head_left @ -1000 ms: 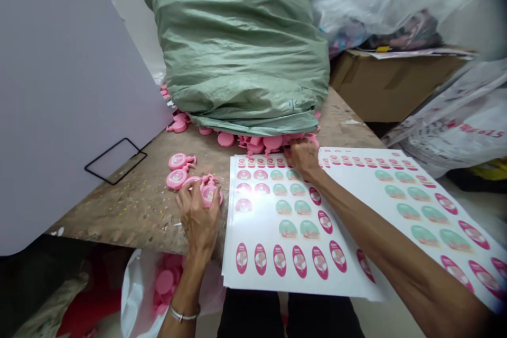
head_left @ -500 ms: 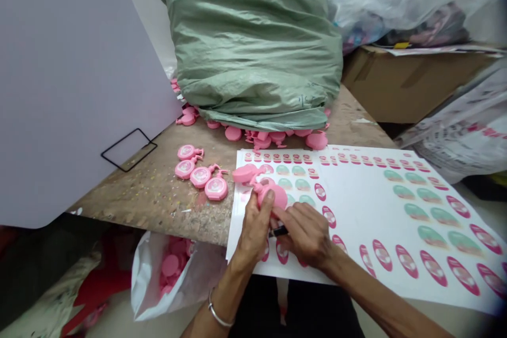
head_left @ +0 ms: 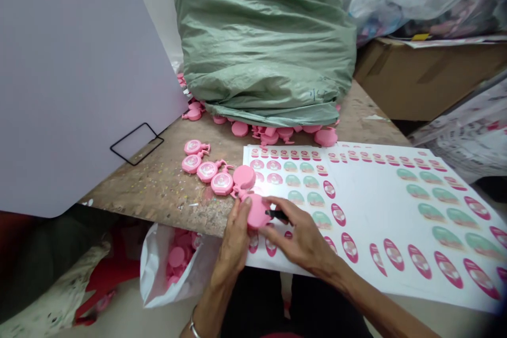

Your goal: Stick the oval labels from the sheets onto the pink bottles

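Flat pink plastic bottle-shaped piece (head_left: 257, 212) held in left hand (head_left: 235, 237), fingers curled narrowly round it, over white printed sticker sheets (head_left: 368, 211); right hand (head_left: 299, 240) pinching small black tool (head_left: 277, 215). Four labelled pink pieces (head_left: 207, 171) on worn wooden table (head_left: 158, 190); unlabelled pink pieces (head_left: 269, 134) heaped far, many stickers remaining.

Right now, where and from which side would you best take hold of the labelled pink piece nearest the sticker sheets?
Take the labelled pink piece by its round rim with the fingers, coming from the near side, over the worn tabletop. The flat disc body offers a firm edge. Its thin spout points away, and another labelled piece sits close behind on the left.
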{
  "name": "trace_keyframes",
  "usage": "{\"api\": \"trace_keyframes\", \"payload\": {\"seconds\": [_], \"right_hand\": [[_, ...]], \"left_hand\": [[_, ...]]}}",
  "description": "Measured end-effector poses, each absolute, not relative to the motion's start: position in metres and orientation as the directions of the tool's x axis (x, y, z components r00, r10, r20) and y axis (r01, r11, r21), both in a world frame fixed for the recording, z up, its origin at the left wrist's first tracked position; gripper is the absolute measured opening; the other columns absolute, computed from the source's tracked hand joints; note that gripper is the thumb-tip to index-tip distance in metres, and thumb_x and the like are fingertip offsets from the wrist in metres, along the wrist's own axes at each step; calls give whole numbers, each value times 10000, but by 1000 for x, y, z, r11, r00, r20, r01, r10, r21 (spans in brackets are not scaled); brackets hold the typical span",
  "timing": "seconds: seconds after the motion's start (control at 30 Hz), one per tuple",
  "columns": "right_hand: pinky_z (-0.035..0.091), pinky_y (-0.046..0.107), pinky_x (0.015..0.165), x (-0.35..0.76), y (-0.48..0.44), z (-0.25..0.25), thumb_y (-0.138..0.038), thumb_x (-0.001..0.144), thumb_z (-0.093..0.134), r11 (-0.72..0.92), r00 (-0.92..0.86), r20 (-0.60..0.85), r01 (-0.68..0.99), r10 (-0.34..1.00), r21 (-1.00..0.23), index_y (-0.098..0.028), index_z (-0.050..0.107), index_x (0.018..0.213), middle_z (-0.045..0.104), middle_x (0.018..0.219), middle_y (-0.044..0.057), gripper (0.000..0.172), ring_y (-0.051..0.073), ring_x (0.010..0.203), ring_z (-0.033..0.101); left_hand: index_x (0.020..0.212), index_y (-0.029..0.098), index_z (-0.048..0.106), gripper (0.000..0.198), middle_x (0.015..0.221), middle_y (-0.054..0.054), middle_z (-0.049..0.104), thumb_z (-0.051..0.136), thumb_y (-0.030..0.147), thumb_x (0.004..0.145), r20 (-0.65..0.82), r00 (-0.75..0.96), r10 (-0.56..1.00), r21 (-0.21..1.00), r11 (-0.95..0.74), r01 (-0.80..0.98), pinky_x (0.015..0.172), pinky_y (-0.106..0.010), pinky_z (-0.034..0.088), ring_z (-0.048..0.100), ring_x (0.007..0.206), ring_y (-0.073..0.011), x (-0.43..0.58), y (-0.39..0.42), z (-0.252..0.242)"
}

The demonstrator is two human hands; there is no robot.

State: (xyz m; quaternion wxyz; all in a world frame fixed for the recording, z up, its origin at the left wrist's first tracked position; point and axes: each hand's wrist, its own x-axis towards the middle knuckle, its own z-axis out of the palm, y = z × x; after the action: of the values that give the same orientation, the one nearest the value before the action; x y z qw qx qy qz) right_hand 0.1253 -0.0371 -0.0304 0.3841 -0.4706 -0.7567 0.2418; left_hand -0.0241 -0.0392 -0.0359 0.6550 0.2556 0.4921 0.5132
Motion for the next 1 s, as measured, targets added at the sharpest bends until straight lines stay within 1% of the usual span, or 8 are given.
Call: {"api": "trace_keyframes", "payload": {"seconds": [0.07, 0.1, 0.17, 0.3, 0.47, 0.7, 0.87, 1.0], "right_hand": [[477, 281, 616, 132, -24, -31, -379, 942, 435, 233, -149, 182, 526, 972, -818, -215, 507, 1108, 654, 889, 35, 244, 153, 700, 605], [452, 281, 593, 136, -16, -33, -368, 956, 392, 163, -90, 136, 555, 987, -816, -217, 515, 1036, 643, 832, 23, 211, 149, 657, 584], [414, 294, 613, 139, 2, -40, -343, 943, 407, 127, -39, 134, 655, 990, -745, -215, 520, 906, 632, 794, 20, 175, 160, 667, 564], [351, 325, 696, 133, 24, -60, -280, 892, 494, 225, -124, 226, 834, 966, -504, -201, 546, 822, 642, 780, 38, 118, 196, 750, 544], [295, 325, 694, 125, 22, -77, -260, 920, 465, 309, -190, 347, 892, 918, -329, -187, 563, 809, 648, 762, 44, 165, 196, 750, 513], [291, 301, 685, 129, 25, -79, -241, 884, 509, 342, -205, 336, 841, 919, -421, -195, 547, 769, 623, 718, 19, 128, 174, 710, 490], [293, 312, 691, 125, 25, -78, -322, 874, 553, 307, -190, 316, 875, 929, -375, -189, 560, 826, 639, 782, 39, 142, 197, 758, 508], [309, 333, 714, 120, 21, -77, -328, 866, 572, 367, -210, 414, 863, 886, -347, -184, 568, 789, 642, 761, 45, 163, 193, 749, 520]], "left_hand": [[1182, 132, 531, 483, 957, -121, 700, 667, 378, 789, -414, 4, 910, 826, 378, -419, 611, -268, 553, 683, 733, -196, -31, -32, -38], [1176, 124, 524, 491, 950, -126, 699, 680, 367, 778, -412, 16, 911, 830, 382, -405, 585, -269, 552, 680, 688, -188, -33, -28, -39], [1133, 122, 543, 474, 950, -124, 695, 706, 356, 755, -385, 19, 923, 859, 366, -358, 540, -250, 543, 672, 636, -169, -37, -19, -40], [1069, 123, 580, 431, 922, -105, 685, 720, 360, 737, -367, -8, 930, 880, 345, -326, 464, -225, 527, 673, 611, -171, -38, -9, -42], [1080, 114, 591, 414, 1030, -127, 679, 712, 342, 757, -385, 5, 923, 840, 352, -413, 630, -300, 605, 706, 719, -201, -37, -7, -46], [1133, 132, 600, 444, 1174, -141, 639, 723, 328, 754, -388, 38, 921, 828, 366, -425, 673, -326, 618, 714, 792, -223, -38, -6, -47], [1146, 126, 607, 443, 1173, -139, 641, 716, 319, 762, -371, 60, 927, 833, 360, -421, 692, -322, 614, 708, 832, -226, -38, -8, -43], [1130, 122, 614, 426, 1140, -131, 653, 710, 323, 767, -359, 64, 931, 837, 352, -420, 694, -305, 605, 703, 845, -222, -38, -9, -43]]}}
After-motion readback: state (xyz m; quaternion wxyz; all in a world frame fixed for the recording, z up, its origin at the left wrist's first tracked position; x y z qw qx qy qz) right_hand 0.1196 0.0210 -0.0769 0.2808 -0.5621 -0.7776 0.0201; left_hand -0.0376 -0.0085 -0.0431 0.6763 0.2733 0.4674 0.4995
